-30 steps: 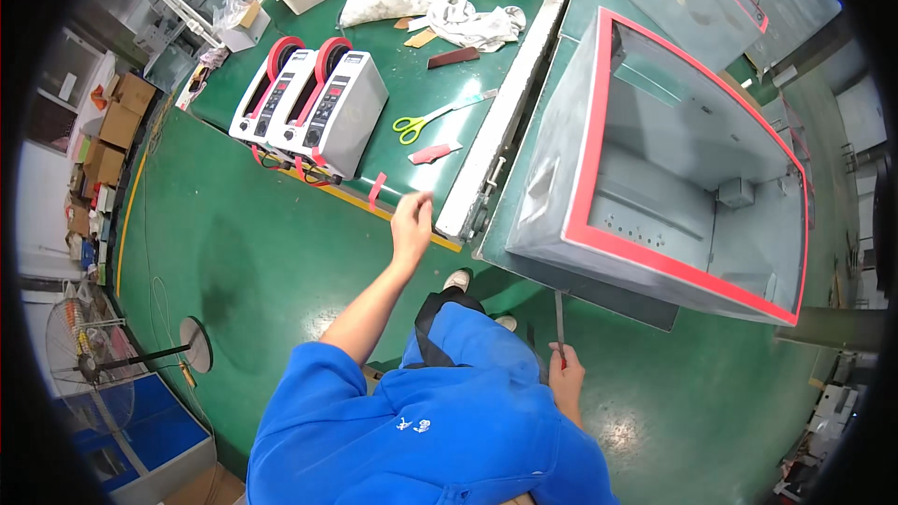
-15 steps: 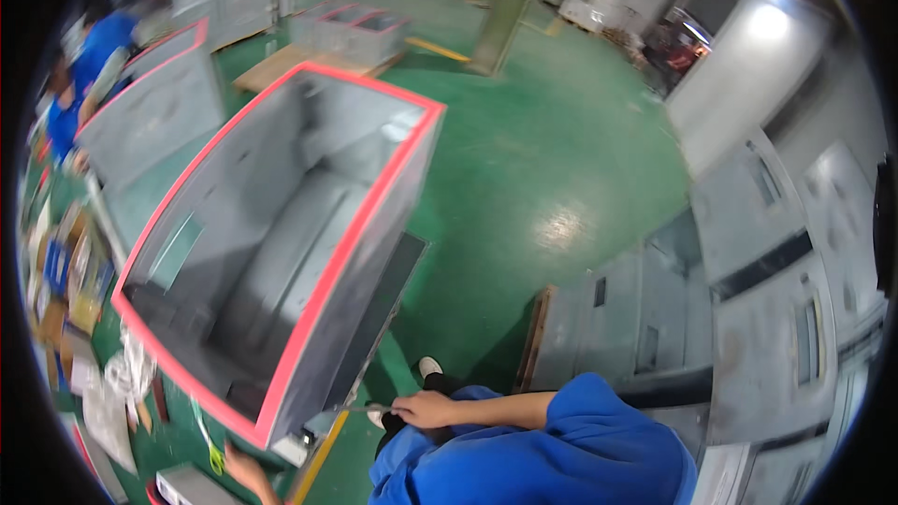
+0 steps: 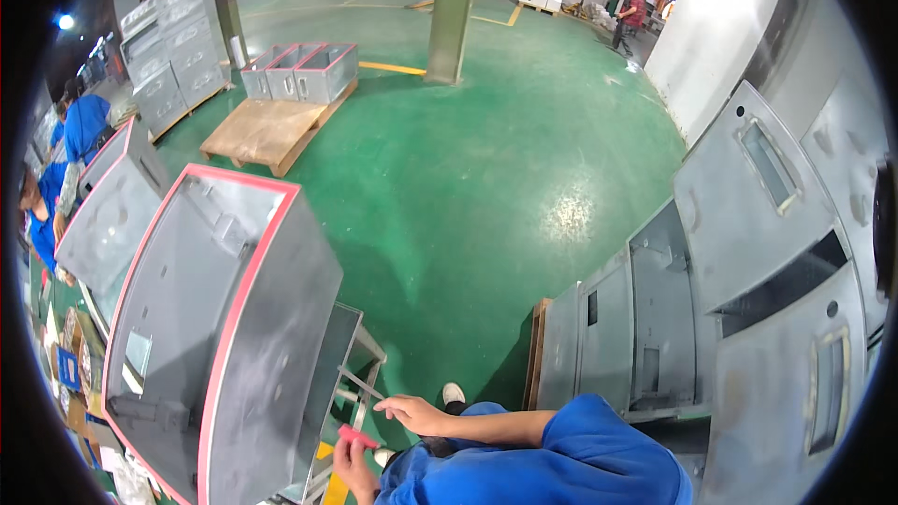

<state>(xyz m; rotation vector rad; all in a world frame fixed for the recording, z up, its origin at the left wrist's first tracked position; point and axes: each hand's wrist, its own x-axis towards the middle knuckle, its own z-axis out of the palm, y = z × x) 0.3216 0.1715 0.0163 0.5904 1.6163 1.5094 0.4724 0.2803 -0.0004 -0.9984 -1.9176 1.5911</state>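
In my left hand (image 3: 354,469) at the bottom is a short red piece (image 3: 355,436), pinched between thumb and fingers; its exact kind cannot be made out. Just above and to the right, my right hand (image 3: 413,414) grips one end of a thin, flat grey metal bar (image 3: 359,382), which may be a file. The bar points up and left toward a large open grey metal cabinet (image 3: 271,346) with pink-red edging round its rim. This cabinet rests on a metal stand (image 3: 368,346), left of both hands.
Grey metal housings (image 3: 608,327) are stacked close on my right. Farther off, a wooden pallet (image 3: 257,131) sits before a green pillar (image 3: 454,19), with smaller edged boxes (image 3: 323,70) behind it. Co-workers in blue (image 3: 86,122) bend over another cabinet (image 3: 122,196) at left.
My left hand has come from beside green-handled scissors, now out of sight, toward my right hand and now holds the red piece. The right hand keeps the bar. The view has swung right.
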